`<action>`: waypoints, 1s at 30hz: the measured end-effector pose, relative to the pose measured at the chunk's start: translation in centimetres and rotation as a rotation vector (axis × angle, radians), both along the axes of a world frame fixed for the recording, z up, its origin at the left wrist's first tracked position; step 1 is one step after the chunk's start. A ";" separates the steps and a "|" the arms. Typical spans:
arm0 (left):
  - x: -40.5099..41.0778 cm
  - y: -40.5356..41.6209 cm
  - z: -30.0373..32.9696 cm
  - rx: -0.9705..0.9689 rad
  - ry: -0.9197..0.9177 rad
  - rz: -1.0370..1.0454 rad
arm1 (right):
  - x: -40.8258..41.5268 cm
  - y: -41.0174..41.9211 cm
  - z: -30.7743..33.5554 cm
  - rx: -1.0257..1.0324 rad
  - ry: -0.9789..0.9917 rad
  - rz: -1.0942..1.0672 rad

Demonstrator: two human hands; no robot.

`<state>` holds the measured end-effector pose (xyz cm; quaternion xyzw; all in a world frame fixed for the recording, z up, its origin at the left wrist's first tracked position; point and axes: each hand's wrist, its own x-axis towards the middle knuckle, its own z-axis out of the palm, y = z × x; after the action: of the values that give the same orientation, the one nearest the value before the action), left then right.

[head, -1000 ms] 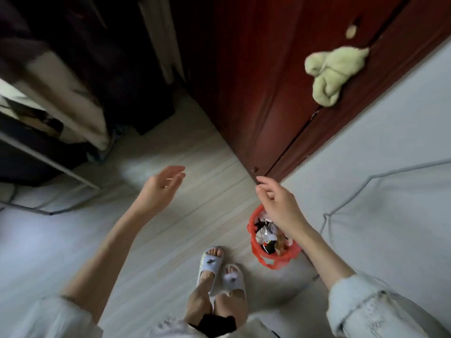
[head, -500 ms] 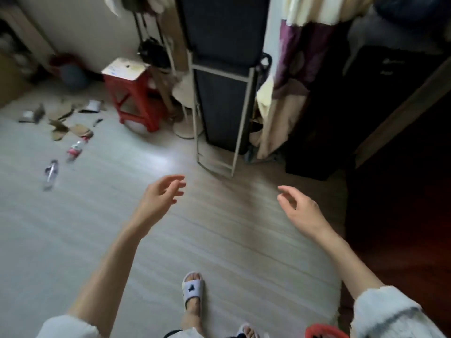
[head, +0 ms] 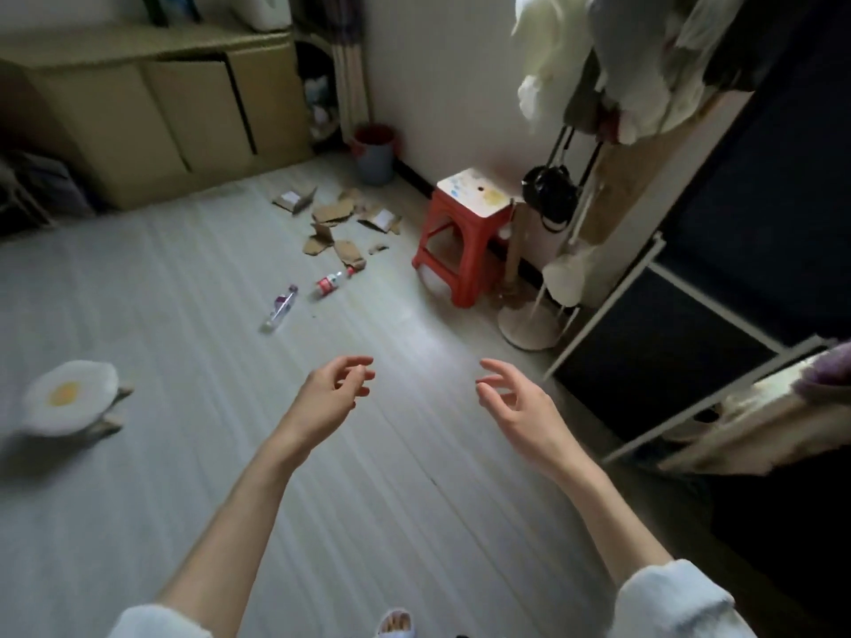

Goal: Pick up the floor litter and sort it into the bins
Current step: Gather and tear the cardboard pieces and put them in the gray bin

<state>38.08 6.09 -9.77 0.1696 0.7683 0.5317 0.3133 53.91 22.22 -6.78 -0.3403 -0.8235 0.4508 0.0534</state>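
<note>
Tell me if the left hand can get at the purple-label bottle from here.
Probably not yet: the left hand hangs empty well short of the purple-label bottle. Bare floor between them leaves the way free.

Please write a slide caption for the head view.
Empty hands approach bottles and cardboard scraps.

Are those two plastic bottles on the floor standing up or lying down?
Lying down. The red-labelled bottle and the purple-labelled bottle both rest on their sides on the floor, near the torn cardboard pieces.
</note>
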 end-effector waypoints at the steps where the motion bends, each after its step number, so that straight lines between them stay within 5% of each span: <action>1: -2.1 0.2 0.1 0.001 0.001 0.012 | -2.3 0.4 0.3 -0.002 0.005 0.011; 18: -40.7 8.3 -1.1 -0.114 0.017 0.152 | -45.0 13.6 -3.2 -0.140 0.060 0.108; 30: -69.4 7.9 -2.8 -0.106 -0.021 0.272 | -76.7 15.7 -2.4 -0.152 -0.029 0.288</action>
<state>-31.35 14.01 -12.59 0.0416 0.8079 0.5298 0.2548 -22.83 37.92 -9.18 -0.2282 -0.8280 0.5098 -0.0495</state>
